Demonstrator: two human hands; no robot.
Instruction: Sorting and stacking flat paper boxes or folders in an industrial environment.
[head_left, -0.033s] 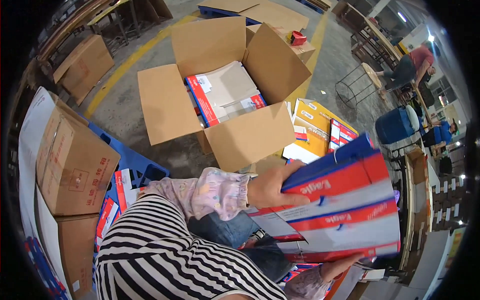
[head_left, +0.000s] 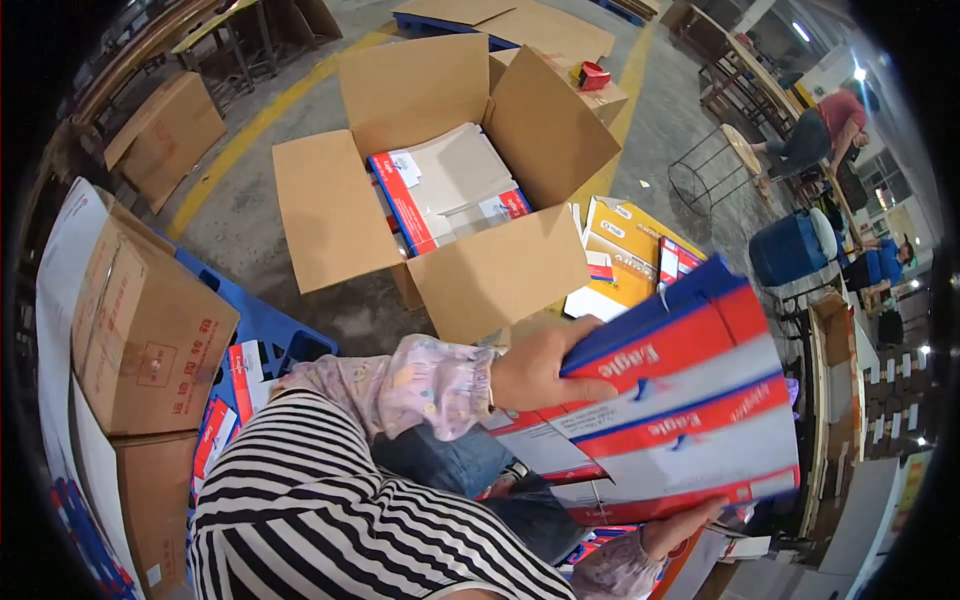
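The grey floor [head_left: 258, 190] is carrying a painted yellow line [head_left: 240, 148]. On it, a brown carton [head_left: 170, 135] is standing at upper left, a wire-legged stool [head_left: 742, 152] is standing at upper right, and a blue pallet [head_left: 258, 302] is lying at left.

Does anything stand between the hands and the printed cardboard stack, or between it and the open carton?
Nothing visible separates the left hand or right hand from the printed stack. Toward the open carton, its near flap intervenes, folded outward, leaving the opening uncovered.
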